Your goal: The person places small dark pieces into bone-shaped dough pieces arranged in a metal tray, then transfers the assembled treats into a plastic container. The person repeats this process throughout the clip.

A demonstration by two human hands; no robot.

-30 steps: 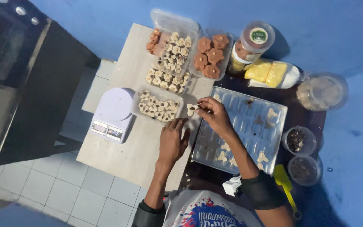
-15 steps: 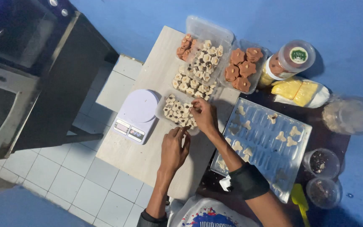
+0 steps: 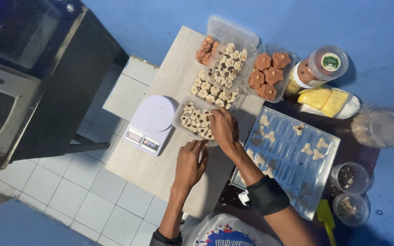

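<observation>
My right hand (image 3: pixel 223 129) reaches over a small clear container (image 3: pixel 181 110) packed with pale cookies. Its fingers are bent down onto the cookies at the container's right end and seem to pinch one. My left hand (image 3: pixel 190 160) lies on the light wooden board (image 3: pixel 149 168) just below that container, fingers curled, fingertips close to its near rim. A metal baking tray (image 3: pixel 292 159) with a few shaped pale cookies sits to the right, under my right forearm.
A white kitchen scale (image 3: pixel 150 119) stands left of the container. Further back are trays of pale cookies (image 3: pixel 222 73) and brown cookies (image 3: pixel 267 75), a lidded jar (image 3: pixel 320 66), yellow blocks (image 3: pixel 327 98), a clear tub (image 3: pixel 381 127), two small topping cups (image 3: pixel 349 177) and a yellow spatula (image 3: pixel 325 216). A dark oven (image 3: pixel 19 77) stands left.
My right hand has moved left from the baking tray's corner to the small container. My left hand stays below it. The camera has shifted, so the scene sits lower and to the right.
</observation>
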